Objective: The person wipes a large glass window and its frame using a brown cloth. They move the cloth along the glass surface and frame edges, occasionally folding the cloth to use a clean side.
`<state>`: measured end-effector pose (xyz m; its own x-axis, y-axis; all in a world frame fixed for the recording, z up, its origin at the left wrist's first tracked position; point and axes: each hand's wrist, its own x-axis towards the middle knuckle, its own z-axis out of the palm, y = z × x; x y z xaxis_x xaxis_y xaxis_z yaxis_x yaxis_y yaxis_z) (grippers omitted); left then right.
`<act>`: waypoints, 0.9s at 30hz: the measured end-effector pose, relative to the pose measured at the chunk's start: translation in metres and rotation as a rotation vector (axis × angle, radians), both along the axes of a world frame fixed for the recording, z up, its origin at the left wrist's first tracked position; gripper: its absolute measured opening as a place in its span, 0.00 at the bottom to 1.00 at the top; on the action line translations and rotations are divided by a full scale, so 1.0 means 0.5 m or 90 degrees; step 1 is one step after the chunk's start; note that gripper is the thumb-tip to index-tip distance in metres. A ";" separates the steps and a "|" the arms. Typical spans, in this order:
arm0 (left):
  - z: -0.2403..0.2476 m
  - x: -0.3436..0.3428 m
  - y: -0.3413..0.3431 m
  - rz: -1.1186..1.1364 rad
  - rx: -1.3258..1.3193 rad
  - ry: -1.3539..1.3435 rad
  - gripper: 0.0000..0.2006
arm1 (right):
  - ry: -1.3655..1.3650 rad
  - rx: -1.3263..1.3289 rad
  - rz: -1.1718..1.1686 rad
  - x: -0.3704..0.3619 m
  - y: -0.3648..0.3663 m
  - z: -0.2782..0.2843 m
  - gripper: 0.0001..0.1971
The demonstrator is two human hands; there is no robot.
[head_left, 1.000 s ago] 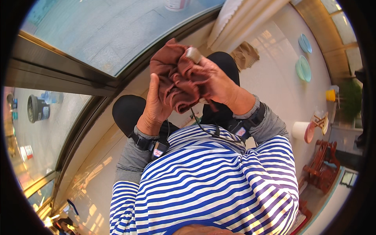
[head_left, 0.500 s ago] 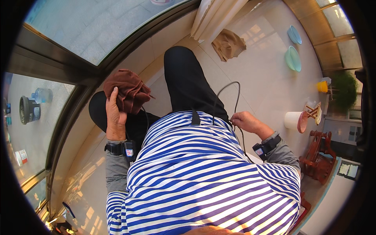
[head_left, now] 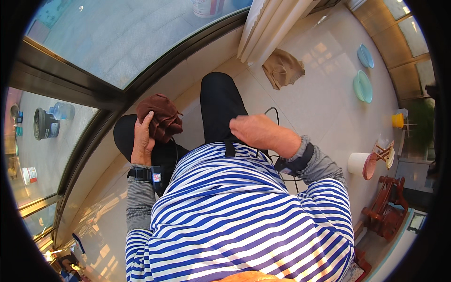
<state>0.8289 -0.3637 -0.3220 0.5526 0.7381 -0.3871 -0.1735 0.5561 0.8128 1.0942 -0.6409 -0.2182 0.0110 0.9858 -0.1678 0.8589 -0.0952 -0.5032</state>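
Note:
Bunched in my left hand (head_left: pixel 143 136) is a dark brown cloth (head_left: pixel 162 115), held above my left knee beside the window frame. The thumb lies over its near side, and the other fingers are hidden under the folds. My right hand (head_left: pixel 256 132) hovers over my right thigh, apart from the cloth, with its fingers curled and blurred by motion. Whether anything is between those fingers I cannot make out. A black cable (head_left: pixel 273 109) loops out behind the right hand near my waist.
A tan cloth (head_left: pixel 283 69) lies on the tiled floor by the white curtain (head_left: pixel 272 28). Farther right stand a green basin (head_left: pixel 362 87), a blue basin (head_left: pixel 365 56), a white bucket (head_left: pixel 357 163) and a red wooden stand (head_left: pixel 386 207). The window frame (head_left: pixel 101 94) borders my left side.
My right hand has left the cable at my right hip and moved left and forward over my thigh. The left hand still holds the brown cloth. The whole view has shifted slightly.

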 end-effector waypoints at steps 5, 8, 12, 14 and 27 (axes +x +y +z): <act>-0.019 0.000 0.001 -0.007 -0.023 -0.009 0.23 | 0.036 -0.498 0.037 0.076 -0.201 -0.069 0.11; -0.038 0.005 0.012 -0.008 -0.037 0.015 0.23 | 0.109 -0.314 -0.074 0.013 -0.288 -0.099 0.10; -0.050 0.015 0.027 -0.009 -0.037 0.020 0.22 | -0.023 -0.127 -0.112 -0.034 -0.267 -0.113 0.06; -0.052 0.018 0.025 -0.004 -0.027 0.016 0.22 | -0.095 -0.144 -0.089 -0.036 -0.248 -0.107 0.06; -0.056 0.006 0.022 -0.011 -0.053 -0.025 0.21 | -0.335 -0.248 -0.158 -0.040 -0.192 -0.169 0.17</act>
<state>0.8320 -0.3529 -0.3499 0.5812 0.6938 -0.4253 -0.1933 0.6254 0.7560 1.0743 -0.7367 -0.3029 0.4042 0.8127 -0.4198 0.9088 -0.4088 0.0837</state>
